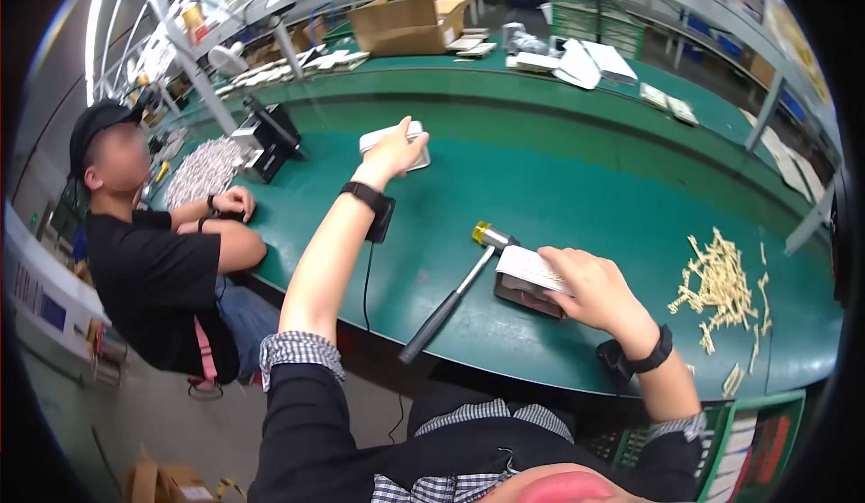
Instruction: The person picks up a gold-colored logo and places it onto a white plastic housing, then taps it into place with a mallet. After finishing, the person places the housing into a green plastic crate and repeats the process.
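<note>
With my left arm stretched out over the green table, my left hand (394,154) grips a white rectangular case (417,133) from above. My right hand (590,287) is closed on the end of another white rectangular piece (530,269), thumb at the near side and fingers over the top. Under that piece sits a dark block (523,300); how the two are joined is hidden. A mallet (448,305) with a yellow and grey head and a black handle lies just left of the block, its handle toward the table's near edge.
Small cream-coloured parts (721,278) are heaped at the right. Beyond my left arm, a co-worker (153,242) sits near a black machine (266,141) and a pile of small pale parts (205,171). A cardboard box (405,27) stands at the back. Green crates (757,440) are at lower right.
</note>
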Demonstrator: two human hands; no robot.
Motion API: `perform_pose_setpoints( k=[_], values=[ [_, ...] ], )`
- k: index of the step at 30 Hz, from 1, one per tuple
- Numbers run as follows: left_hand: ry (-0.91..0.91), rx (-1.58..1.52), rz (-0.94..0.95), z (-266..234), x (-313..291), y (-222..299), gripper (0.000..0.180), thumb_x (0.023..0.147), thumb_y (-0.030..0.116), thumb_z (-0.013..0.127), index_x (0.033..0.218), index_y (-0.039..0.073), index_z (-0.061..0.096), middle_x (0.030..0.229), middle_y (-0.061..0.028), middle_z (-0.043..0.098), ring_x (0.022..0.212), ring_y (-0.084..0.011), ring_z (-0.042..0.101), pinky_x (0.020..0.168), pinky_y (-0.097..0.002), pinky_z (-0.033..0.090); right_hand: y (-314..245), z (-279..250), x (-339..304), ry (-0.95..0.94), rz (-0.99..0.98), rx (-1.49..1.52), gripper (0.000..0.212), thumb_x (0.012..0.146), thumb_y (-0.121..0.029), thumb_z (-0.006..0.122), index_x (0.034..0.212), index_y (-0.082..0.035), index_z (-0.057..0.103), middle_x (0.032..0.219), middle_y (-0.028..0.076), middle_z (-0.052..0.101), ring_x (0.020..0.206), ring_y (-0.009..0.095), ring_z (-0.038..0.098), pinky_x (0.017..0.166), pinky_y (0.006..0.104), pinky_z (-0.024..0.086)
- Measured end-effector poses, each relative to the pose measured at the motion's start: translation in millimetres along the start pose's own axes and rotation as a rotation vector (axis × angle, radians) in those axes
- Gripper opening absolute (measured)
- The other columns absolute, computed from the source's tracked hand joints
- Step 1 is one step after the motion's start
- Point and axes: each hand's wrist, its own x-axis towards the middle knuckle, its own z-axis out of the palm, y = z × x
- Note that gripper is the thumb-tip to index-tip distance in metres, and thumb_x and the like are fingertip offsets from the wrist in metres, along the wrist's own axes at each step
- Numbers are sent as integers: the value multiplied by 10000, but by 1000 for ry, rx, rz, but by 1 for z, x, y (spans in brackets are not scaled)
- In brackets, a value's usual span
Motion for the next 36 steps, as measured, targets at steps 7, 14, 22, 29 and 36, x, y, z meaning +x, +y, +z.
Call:
perform_pose_setpoints(
  k=[7,14,22,29,36],
  values=[
    [-193,266,374,66,66,5,463,872,264,428,1286,61,475,1242,-205,533,1219,-349,452,1011,-411,377,-37,-140,-61,-271,199,-277,585,699,-396,716,1108,-10,557,876,113,594,803,278,588,658,362,491],
    [-274,-316,-309,63,106,-72,683,882,590,444,1217,-3,477,949,-111,567,731,-216,551,631,-357,487,-104,-237,-279,870,959,-511,506,852,-382,636,1170,2,552,944,49,618,875,108,592,746,238,471],
    [-405,-289,-176,61,123,-154,534,958,470,363,1234,21,455,933,-136,545,761,-223,559,631,-360,483,-139,-276,-573,926,2314,-1227,718,737,-650,557,1100,-34,621,1104,216,619,1047,370,585,865,426,468],
    [-394,88,99,56,98,-145,462,851,292,461,1212,4,479,1015,-193,553,892,-300,553,765,-384,462,-258,-212,-730,631,2693,-1134,607,724,-480,668,1084,2,596,1080,231,622,991,349,614,834,424,475],
    [-142,532,407,45,42,-37,500,738,289,571,1116,-30,501,987,-236,569,931,-383,543,835,-415,439,-319,-141,-804,724,2739,-401,615,683,-408,730,1146,-27,592,1106,201,625,950,299,628,832,406,480]
  ],
)
